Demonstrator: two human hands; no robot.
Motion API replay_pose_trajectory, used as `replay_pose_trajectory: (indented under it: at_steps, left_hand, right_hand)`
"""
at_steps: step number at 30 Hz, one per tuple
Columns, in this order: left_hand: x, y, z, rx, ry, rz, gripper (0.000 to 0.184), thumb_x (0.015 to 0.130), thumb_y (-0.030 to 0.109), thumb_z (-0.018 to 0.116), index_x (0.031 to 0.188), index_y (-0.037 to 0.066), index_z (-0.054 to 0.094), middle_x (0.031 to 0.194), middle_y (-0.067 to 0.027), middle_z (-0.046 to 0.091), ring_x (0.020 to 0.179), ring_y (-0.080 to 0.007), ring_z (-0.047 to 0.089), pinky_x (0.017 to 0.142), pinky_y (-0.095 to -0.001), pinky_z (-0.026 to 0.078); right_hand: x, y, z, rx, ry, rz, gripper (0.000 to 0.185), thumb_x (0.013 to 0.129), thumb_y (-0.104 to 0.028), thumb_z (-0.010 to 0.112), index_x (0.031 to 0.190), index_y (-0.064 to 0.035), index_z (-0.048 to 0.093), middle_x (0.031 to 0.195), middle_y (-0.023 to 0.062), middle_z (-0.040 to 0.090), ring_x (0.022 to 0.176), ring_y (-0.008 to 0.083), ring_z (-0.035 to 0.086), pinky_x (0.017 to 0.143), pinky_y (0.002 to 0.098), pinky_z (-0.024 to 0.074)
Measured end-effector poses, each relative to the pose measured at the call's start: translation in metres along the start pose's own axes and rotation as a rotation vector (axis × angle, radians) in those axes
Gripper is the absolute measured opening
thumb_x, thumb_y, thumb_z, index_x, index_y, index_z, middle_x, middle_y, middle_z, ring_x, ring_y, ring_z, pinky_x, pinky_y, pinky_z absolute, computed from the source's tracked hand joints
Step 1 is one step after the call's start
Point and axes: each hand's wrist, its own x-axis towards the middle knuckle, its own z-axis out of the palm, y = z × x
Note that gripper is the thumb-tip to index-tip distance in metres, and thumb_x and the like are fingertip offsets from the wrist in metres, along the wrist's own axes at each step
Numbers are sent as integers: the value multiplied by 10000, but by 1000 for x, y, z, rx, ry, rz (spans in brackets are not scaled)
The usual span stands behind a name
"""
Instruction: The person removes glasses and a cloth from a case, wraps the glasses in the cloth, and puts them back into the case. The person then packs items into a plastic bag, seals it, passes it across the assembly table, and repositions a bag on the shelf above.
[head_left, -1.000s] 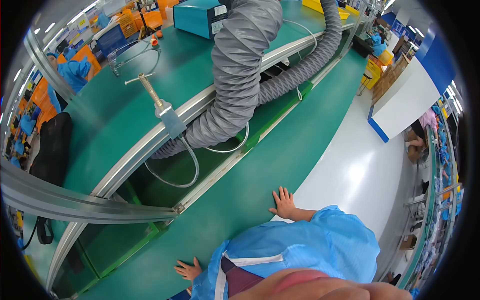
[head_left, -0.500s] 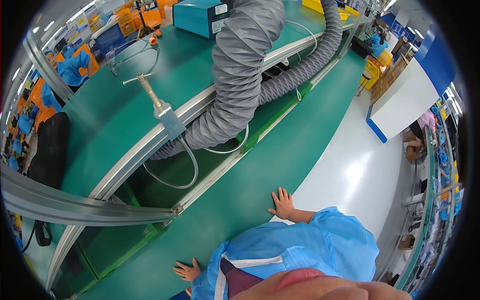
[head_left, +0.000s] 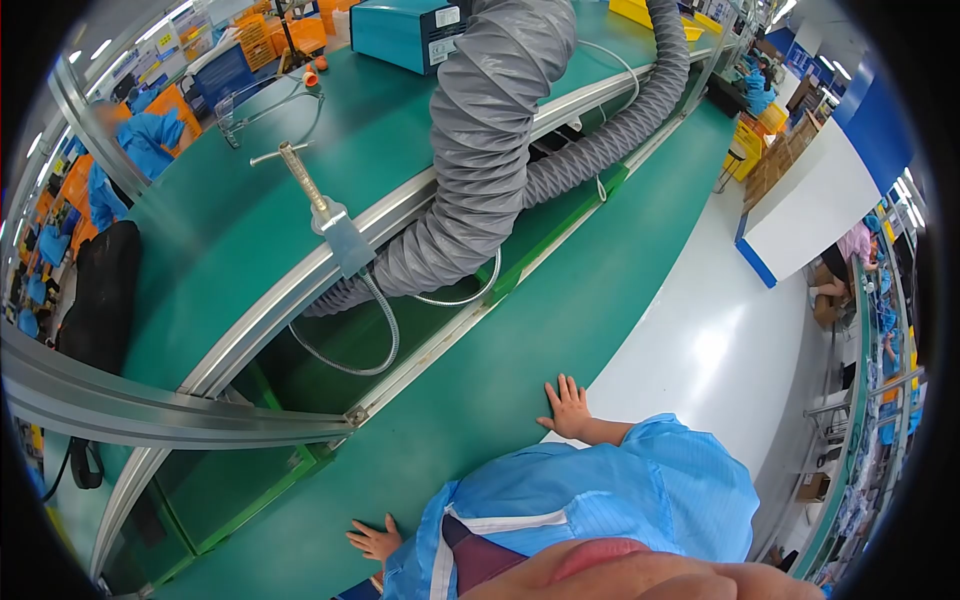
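At nine o'clock from the middle of the view, a black bag [head_left: 105,300] was seen. At ten o'clock, a T-handled screw clamp [head_left: 345,242] was fixed on the aluminium rail [head_left: 262,316]. At seven o'clock, the left hand [head_left: 376,541] was laid open, its fingers spread on the green worktop [head_left: 470,400], which was stretched diagonally from between seven and eight o'clock to two. At twelve o'clock, a grey ribbed duct hose [head_left: 485,150] was bent down across the rail. At five o'clock, the right hand [head_left: 568,409] was likewise laid open, fingers spread, beside the worktop's edge. Between two and three o'clock, a white-and-blue panel [head_left: 810,205] was seen.
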Motion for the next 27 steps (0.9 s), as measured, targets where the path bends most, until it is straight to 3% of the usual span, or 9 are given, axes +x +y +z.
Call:
replay_pose_trajectory:
  at_steps: [11,14,27]
  left_hand:
    - [1,0,4,32,21,-24,976,734,757,506,1481,209,200,1517,-174,176,1382,-341,230,998,-592,307]
    - [2,6,-15,68,-96,-44,975,731,760,503,1479,208,209,1517,-175,176,1382,-341,233,990,-589,314]
    - [5,-4,8,2,-6,-12,953,754,723,523,1479,191,207,1515,-189,166,1373,-355,235,982,-611,311]
  right_hand:
    - [-2,-1,0,3,5,-3,846,860,-587,479,1478,-107,156,1516,244,60,1403,411,62,1100,568,131]
    - [-3,-1,-3,14,-14,3,851,860,-593,475,1479,-108,152,1516,243,58,1405,408,54,1104,564,125]
    - [-1,1,4,12,14,-14,871,845,-600,498,1471,-86,176,1510,254,58,1397,423,65,1096,578,139]
